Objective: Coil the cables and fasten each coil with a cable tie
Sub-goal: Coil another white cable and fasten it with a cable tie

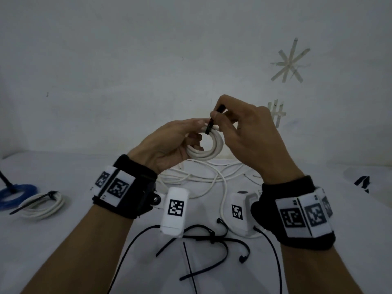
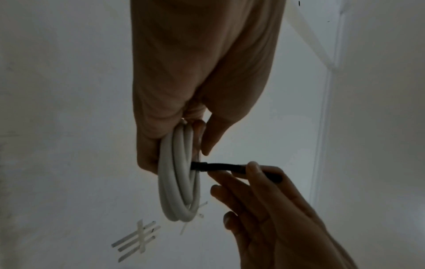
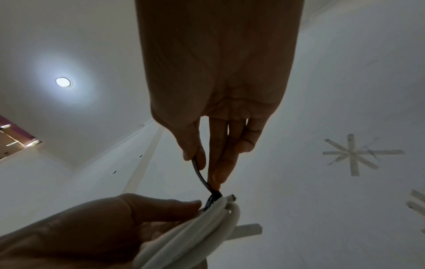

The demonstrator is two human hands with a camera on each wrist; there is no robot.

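Two coils lie finished at the far left of the table (image 1: 63,240): a blue coil (image 1: 18,193) and a white coil (image 1: 43,203), each with a black tie around it. I am on the third. My left hand (image 1: 169,143) curls around a small white coil (image 1: 209,145) and holds it up in the air above the table, while my right hand (image 1: 244,130) pinches the tail of a black cable tie (image 1: 210,126) between thumb and fingertips; the tie already loops the strands at the top of the coil, and I judge the step to be pulling it snug. Whether it is fully tight I cannot tell. Still to do, by my reckoning: the loose white cable (image 1: 212,179) sprawled on the table under my hands, which may be more than one length. Spare ties (image 1: 203,238) lie scattered near my wrists, so I have plenty. For room, the wall (image 1: 148,60) stands close behind my hands, but upward and toward me is open, so the tail can be drawn that way. The left side is taken by the done coils; the right side looks freer.
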